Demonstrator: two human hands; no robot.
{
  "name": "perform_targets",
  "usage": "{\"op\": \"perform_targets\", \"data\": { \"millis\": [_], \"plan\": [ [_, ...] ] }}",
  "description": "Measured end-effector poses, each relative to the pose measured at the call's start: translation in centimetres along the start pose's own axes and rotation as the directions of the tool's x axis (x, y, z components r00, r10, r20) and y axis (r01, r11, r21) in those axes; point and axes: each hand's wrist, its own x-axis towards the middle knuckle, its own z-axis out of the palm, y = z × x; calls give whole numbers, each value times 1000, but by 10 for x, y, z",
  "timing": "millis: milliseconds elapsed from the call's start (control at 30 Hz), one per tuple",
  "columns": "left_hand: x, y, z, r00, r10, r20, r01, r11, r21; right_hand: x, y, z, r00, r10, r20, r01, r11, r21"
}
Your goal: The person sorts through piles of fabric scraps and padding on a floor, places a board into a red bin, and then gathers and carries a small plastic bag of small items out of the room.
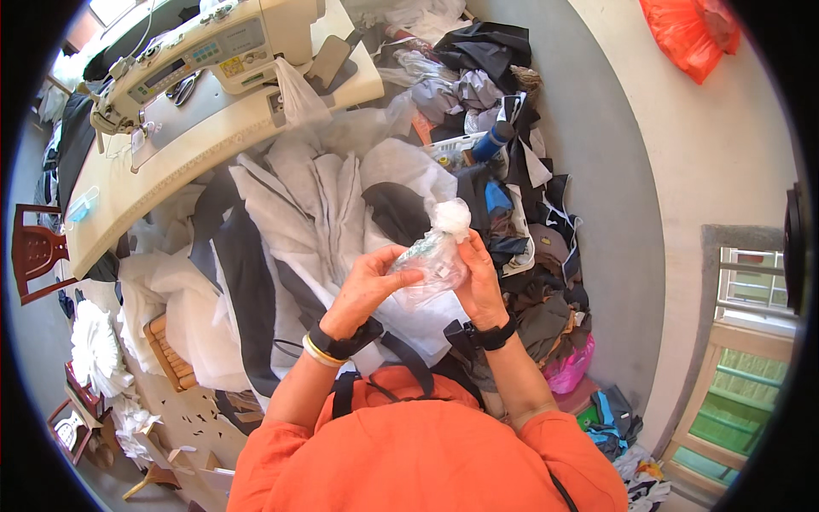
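Between my two hands is a small clear plastic bag [437, 266], its top bunched into a whitish knot. The contents are too blurred to name. My left hand [375, 283] is closed on the bag's left side, thumb lying across it. On the other side, the fingers of my right hand [481, 277] hold it just below the knot. Beneath and beyond the hands, white padded fabric pieces [316, 205] with dark grey strips [247, 282] lie spread out in folds.
A sewing machine [213, 55] stands on a pale table [247, 128] at the far left. To the right, a white basket [517, 224] sits among heaped cloth, with a blue bottle [493, 142]. A wooden chair [38, 252] is at the left, and a red bag [693, 38] hangs at upper right.
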Motion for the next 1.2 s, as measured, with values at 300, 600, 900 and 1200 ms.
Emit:
{"op": "perform_targets", "data": {
  "millis": [300,600,900,1200],
  "plan": [
    [20,-8,22,998,-38,-43,38,999,-15,6,-20,-21,999,7,-49,-8,1000,-16],
    [54,-21,65,998,26,-52,-32,992,-123,37,-57,-69,999,5,32,-4,1000,-22],
    [72,-29,96,997,30,-69,-30,1000,0,34,-81,-92,997,46,59,-42,996,-73],
    [61,-33,107,984,87,-157,-83,996,28,18,-86,-87,996,57,64,-48,990,-131]
  ]
}}
